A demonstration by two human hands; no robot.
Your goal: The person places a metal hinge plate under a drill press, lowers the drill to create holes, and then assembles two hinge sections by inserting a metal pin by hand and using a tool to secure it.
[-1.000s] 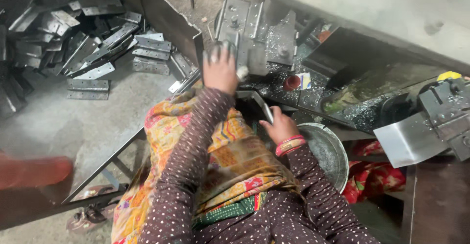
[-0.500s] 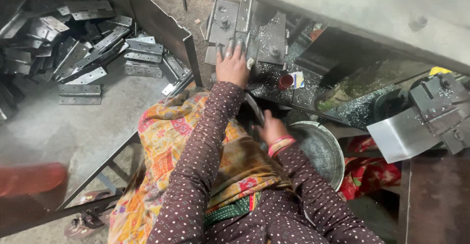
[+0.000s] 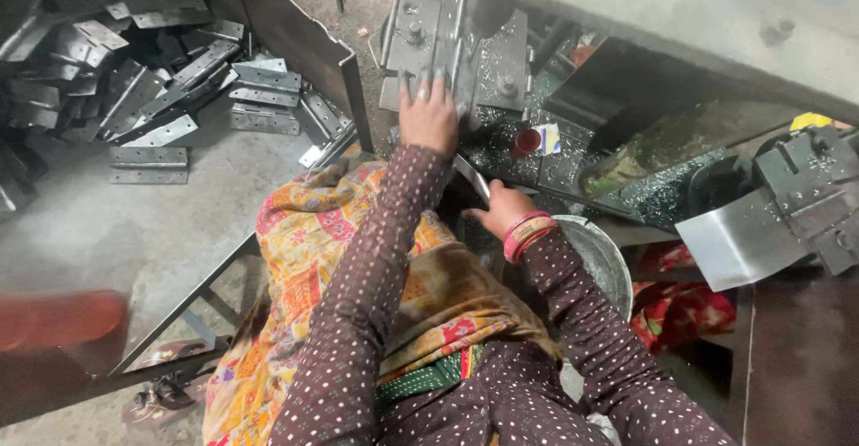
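Dim and grainy overall, with soft light falling from above onto the grey floor and the pale slab at top right. Deep shadow at the top-left corner and under the slab; faint glints on metal shavings. Red smear at left edge blurred; slight edge stretch.

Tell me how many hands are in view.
2. The left hand rests on the grey metal fixture; the right hand sits lower, beside the round metal pan, fingers partly hidden.

A heap of grey hinge plates lies left of a round metal basin.
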